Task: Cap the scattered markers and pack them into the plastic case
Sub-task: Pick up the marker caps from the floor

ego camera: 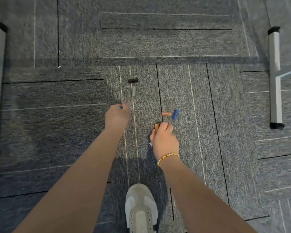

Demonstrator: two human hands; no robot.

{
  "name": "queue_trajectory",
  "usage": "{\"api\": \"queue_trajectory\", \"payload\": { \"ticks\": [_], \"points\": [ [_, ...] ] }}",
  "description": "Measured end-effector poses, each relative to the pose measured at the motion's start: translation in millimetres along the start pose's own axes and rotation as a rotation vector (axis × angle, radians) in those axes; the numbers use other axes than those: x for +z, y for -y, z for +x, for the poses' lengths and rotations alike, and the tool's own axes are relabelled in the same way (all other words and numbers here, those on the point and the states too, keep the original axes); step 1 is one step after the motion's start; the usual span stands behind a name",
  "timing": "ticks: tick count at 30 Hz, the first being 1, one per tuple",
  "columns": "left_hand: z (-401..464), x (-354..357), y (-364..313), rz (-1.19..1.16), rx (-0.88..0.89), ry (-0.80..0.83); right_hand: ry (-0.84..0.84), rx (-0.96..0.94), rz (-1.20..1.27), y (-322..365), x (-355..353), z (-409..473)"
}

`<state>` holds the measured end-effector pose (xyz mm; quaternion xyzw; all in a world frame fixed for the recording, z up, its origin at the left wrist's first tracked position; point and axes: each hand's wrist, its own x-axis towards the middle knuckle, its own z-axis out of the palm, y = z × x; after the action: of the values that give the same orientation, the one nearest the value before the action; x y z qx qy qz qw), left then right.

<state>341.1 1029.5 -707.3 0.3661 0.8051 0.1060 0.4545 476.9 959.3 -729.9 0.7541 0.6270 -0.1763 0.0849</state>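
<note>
I'm seeing my left hand [117,115] curling around a teal piece [121,107], just below the black cap [133,80] and grey cap [133,91] lying on the carpet floor [208,101]. My right hand [164,138] is gripping an orange piece [157,127], near the brown cap [166,114] touching the blue cap [175,114].

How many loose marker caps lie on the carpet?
4: black cap farthest, grey cap just below it, brown cap and blue cap side by side near the right hand. Hands may hide more.
</note>
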Motion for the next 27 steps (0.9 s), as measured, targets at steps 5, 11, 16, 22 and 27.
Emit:
{"api": "queue_trajectory", "payload": {
  "ticks": [5, 11, 16, 22, 27],
  "points": [
    [2, 4, 8, -0.058, -0.030, -0.012, 0.003, -0.098, -0.048, 9, -2, 7],
    [-12, 6, 15, 0.234, 0.202, 0.201, 0.096, -0.182, -0.012, -9, -17, 21],
    [-36, 23, 14, 0.721, 0.536, 0.387, 0.002, 0.007, 0.231, -36, -33, 29],
    [-51, 44, -1, 0.986, 0.650, 0.377, -0.029, 0.075, 0.327, -53, -34, 42],
    [-48, 55, -6, 1.057, 0.675, 0.318, 0.000, 0.196, 0.431, -40, -32, 56]
  ]
}}
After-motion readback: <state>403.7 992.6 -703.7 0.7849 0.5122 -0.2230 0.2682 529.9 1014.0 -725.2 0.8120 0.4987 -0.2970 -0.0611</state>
